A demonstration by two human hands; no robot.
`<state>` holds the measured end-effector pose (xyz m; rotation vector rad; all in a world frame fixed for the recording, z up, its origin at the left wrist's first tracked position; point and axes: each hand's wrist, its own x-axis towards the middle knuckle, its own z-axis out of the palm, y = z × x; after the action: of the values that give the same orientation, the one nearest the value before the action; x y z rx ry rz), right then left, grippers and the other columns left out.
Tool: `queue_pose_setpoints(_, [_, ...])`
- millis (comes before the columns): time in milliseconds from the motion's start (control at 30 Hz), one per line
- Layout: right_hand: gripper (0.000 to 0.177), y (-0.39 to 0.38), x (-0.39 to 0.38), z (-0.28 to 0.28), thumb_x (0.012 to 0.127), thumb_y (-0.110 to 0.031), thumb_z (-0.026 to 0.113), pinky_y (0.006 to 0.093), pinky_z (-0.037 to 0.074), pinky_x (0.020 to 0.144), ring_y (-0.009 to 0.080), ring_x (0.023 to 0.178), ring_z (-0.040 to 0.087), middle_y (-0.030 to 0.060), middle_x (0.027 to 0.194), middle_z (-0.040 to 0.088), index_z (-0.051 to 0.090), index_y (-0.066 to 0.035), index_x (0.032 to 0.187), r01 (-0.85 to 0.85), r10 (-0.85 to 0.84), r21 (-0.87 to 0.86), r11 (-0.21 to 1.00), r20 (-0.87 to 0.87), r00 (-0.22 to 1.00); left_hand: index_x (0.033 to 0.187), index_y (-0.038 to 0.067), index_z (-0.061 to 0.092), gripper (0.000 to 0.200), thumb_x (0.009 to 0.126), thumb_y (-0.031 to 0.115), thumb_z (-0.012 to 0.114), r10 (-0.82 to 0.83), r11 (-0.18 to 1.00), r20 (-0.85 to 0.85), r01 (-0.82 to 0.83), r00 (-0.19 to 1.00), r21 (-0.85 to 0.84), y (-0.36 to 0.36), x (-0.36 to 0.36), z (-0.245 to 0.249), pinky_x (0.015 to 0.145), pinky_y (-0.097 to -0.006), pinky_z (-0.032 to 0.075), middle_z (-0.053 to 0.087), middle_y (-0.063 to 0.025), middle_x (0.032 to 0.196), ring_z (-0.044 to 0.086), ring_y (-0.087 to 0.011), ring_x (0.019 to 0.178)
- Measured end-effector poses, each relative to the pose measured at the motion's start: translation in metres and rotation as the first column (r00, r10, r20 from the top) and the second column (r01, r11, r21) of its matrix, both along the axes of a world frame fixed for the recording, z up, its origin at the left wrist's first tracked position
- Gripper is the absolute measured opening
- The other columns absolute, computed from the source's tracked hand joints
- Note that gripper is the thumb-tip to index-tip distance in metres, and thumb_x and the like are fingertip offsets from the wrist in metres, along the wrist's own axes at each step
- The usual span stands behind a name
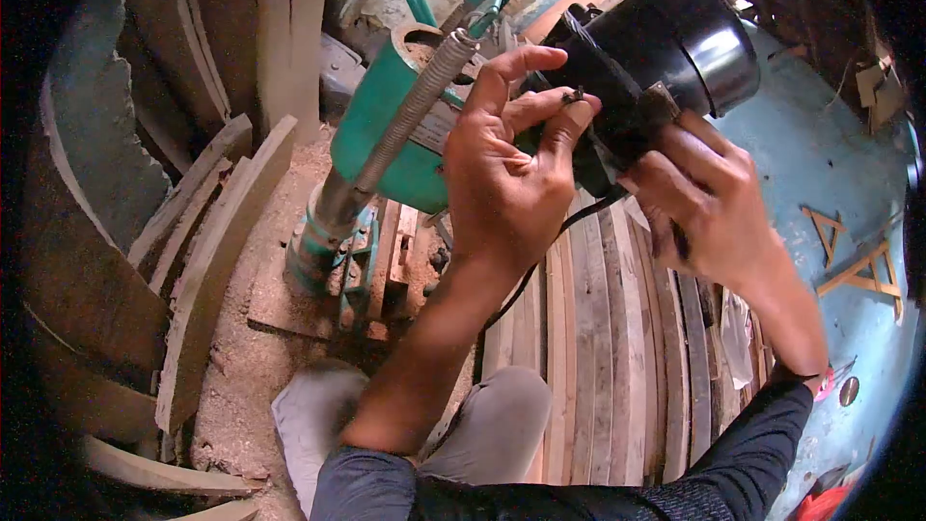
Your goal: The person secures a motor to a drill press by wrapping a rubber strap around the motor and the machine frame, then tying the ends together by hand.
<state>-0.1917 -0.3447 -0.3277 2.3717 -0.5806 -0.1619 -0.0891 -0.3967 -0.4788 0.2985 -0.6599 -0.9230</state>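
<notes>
My left hand [511, 169] is raised beside a black motor [666, 39], with thumb and index finger pinched on a small dark piece [576, 95], perhaps a screw; its exact kind is too small to make out. My right hand [714, 198] is against the motor's lower side, fingers curled by a small brownish flat piece [659, 104]. What those fingers grip is partly hidden. The motor is mounted on a green drill-press-like machine [386, 140] with a coil spring [415, 106] along its side. A black cable [588, 212] runs down from the motor behind my left wrist.
Long wooden strips [598, 328] lie side by side below my hands. Curved boards [227, 270] lean at the left, and sawdust [241, 396] covers the floor. Wooden triangular frames [863, 275] are near a light blue surface [791, 154] at the right. My knees [492, 415] are below.
</notes>
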Motion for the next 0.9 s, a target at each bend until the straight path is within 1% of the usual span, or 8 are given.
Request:
queue_pose_setpoints(100, [0.024,0.001,0.009,0.005,0.062,-0.006,0.071,0.0406,0.050,0.059,0.0316,0.076,0.058,0.0115,0.085,0.055,0.067,-0.005,0.085,0.039,-0.038,0.044,0.998,-0.027,0.999,0.117,0.008,0.062,0.034,0.086,0.007,0.077,0.085,0.996,0.099,-0.084,0.991,-0.007,-0.005,0.004,-0.006,0.067,-0.0236,0.051,0.074,-0.0142,0.094,0.069,-0.0131,0.082])
queue_pose_setpoints(167, [0.022,0.006,0.017,0.006,0.063,-0.008,0.072,0.0406,0.051,0.058,0.0313,0.076,0.059,0.0110,0.085,0.056,0.068,-0.006,0.085,0.081,-0.087,-0.064,0.995,-0.103,0.991,0.116,0.008,0.063,0.033,0.086,0.007,0.077,0.115,0.993,0.141,-0.113,0.983,-0.022,-0.005,0.005,-0.006,0.063,-0.0223,0.050,0.074,-0.0126,0.090,0.069,-0.0116,0.080])
queue_pose_setpoints(233, [0.021,0.012,0.012,-0.005,0.065,-0.010,0.073,0.0397,0.051,0.057,0.0305,0.075,0.059,0.0107,0.085,0.056,0.068,-0.006,0.084,0.063,-0.071,-0.090,0.994,-0.092,0.993,0.112,0.007,0.064,0.030,0.086,0.007,0.078,-0.103,0.994,-0.019,0.102,0.994,-0.028,-0.003,0.011,-0.002,0.059,-0.0205,0.046,0.073,-0.0066,0.082,0.063,-0.0062,0.073])
queue_pose_setpoints(367, [0.019,0.018,0.009,-0.023,0.068,-0.012,0.075,0.0366,0.048,0.050,0.0267,0.069,0.057,0.0098,0.084,0.056,0.067,-0.006,0.085,0.030,-0.041,-0.148,0.988,-0.071,0.997,0.112,0.005,0.063,0.031,0.085,0.006,0.078,-0.124,0.992,0.033,0.124,0.992,-0.009,-0.005,0.010,-0.003,0.058,-0.0181,0.043,0.071,-0.0037,0.080,0.052,-0.0011,0.066])
queue_pose_setpoints(467, [0.020,0.020,0.007,-0.044,0.070,-0.009,0.077,0.0349,0.045,0.049,0.0247,0.066,0.056,0.0082,0.080,0.056,0.067,-0.007,0.087,0.027,-0.032,-0.193,0.981,-0.021,0.999,0.115,0.004,0.062,0.034,0.085,0.000,0.076,-0.167,0.984,0.000,0.166,0.986,-0.064,-0.007,0.010,-0.004,0.066,-0.0199,0.052,0.075,-0.0071,0.086,0.066,-0.0068,0.076])
queue_pose_setpoints(667, [0.012,0.018,0.010,-0.074,0.072,-0.014,0.071,0.0288,0.046,0.049,0.0183,0.069,0.055,0.0021,0.075,0.054,0.066,-0.012,0.083,0.077,-0.066,-0.356,0.931,0.042,0.997,0.116,0.003,0.061,0.034,0.086,-0.001,0.075,-0.243,0.965,-0.018,0.240,0.970,-0.106,-0.011,0.010,-0.005,0.068,-0.0207,0.053,0.075,-0.0106,0.087,0.067,-0.0080,0.077])
queue_pose_setpoints(767, [0.022,0.009,0.000,-0.085,0.073,-0.008,0.070,0.0322,0.042,0.049,0.0235,0.065,0.052,0.0074,0.077,0.052,0.067,-0.008,0.094,0.053,-0.012,-0.358,0.932,0.115,0.993,0.119,0.003,0.059,0.036,0.086,0.000,0.075,-0.218,0.969,0.010,0.218,0.976,-0.118,-0.007,0.014,-0.002,0.070,-0.0219,0.054,0.075,-0.0132,0.089,0.069,-0.0110,0.081])
queue_pose_setpoints(900, [0.024,0.013,-0.008,-0.077,0.071,-0.007,0.071,0.0344,0.043,0.052,0.0257,0.067,0.052,0.0086,0.078,0.052,0.067,-0.007,0.094,0.099,-0.057,-0.387,0.917,0.119,0.991,0.121,0.004,0.057,0.038,0.087,0.000,0.074,-0.191,0.977,-0.062,0.184,0.980,-0.105,-0.008,0.008,-0.002,0.073,-0.0236,0.056,0.075,-0.0154,0.092,0.071,-0.0144,0.085])
